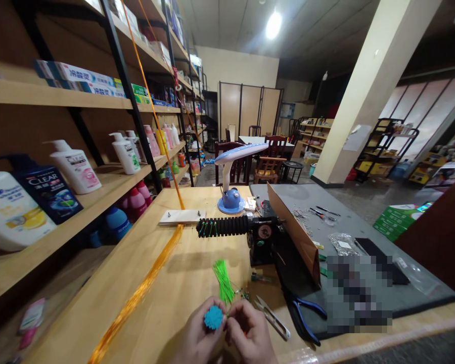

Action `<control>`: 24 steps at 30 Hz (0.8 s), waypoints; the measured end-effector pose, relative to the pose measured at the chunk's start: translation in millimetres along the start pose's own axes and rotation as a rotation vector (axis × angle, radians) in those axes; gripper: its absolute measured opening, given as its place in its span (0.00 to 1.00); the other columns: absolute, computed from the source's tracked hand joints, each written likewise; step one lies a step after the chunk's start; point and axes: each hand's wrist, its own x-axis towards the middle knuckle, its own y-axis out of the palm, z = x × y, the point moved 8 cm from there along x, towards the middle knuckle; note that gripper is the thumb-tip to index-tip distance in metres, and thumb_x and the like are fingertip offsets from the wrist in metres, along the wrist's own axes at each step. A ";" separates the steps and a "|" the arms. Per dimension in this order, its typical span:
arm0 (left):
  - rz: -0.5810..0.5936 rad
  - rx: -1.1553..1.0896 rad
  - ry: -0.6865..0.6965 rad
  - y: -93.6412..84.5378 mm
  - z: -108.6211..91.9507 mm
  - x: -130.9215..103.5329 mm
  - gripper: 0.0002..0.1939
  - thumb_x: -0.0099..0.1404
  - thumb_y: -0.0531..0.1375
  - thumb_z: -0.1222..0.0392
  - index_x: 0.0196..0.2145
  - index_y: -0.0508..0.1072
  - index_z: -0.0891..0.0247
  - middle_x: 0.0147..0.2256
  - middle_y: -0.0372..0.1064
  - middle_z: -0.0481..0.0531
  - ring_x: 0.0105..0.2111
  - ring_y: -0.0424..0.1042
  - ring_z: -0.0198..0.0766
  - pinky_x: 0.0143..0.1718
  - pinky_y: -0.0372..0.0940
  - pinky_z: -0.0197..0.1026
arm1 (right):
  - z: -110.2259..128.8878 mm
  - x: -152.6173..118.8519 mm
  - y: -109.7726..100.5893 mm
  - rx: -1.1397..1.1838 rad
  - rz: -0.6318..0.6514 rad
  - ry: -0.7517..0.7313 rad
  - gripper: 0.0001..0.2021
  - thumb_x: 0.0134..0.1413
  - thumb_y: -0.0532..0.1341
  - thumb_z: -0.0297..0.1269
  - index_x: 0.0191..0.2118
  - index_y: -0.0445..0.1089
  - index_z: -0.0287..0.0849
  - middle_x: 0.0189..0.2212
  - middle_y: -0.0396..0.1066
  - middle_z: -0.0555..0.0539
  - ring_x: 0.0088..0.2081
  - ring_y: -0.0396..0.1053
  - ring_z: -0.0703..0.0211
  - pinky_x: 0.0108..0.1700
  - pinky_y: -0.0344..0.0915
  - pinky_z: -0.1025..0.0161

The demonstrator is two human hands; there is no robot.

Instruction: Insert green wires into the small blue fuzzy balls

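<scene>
Near the bottom middle, my left hand (199, 328) is closed round a bundle whose teal, tufted end (213, 318) faces up. My right hand (248, 328) is pinched beside it, fingertips almost touching the left ones; what it grips is too small to name. Just beyond both hands lies a bunch of bright green strands (223, 280). White-handled thread snips (275, 318) rest to the right of my right hand, with blue-handled pliers (307, 318) farther right.
A black machine (263, 237) with a ribbed roller (223, 226) stands behind the hands. Orange threads (147, 288) run across the table's left. A blue lamp (231, 199), an upright brown board (296, 232) and a grey mat (326, 227) lie beyond. Shelves of bottles (117, 174) line the left.
</scene>
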 end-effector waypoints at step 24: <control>0.043 0.045 0.043 3.3 0.0 -2.5 0.13 0.64 0.62 0.47 0.32 0.70 0.60 0.27 0.64 0.46 0.29 0.62 0.37 0.32 0.60 0.37 | 26.0 -12.1 -14.0 -0.397 -0.027 -0.197 0.08 0.60 0.57 0.36 0.29 0.67 0.44 0.23 0.68 0.51 0.26 0.66 0.62 0.29 0.61 0.68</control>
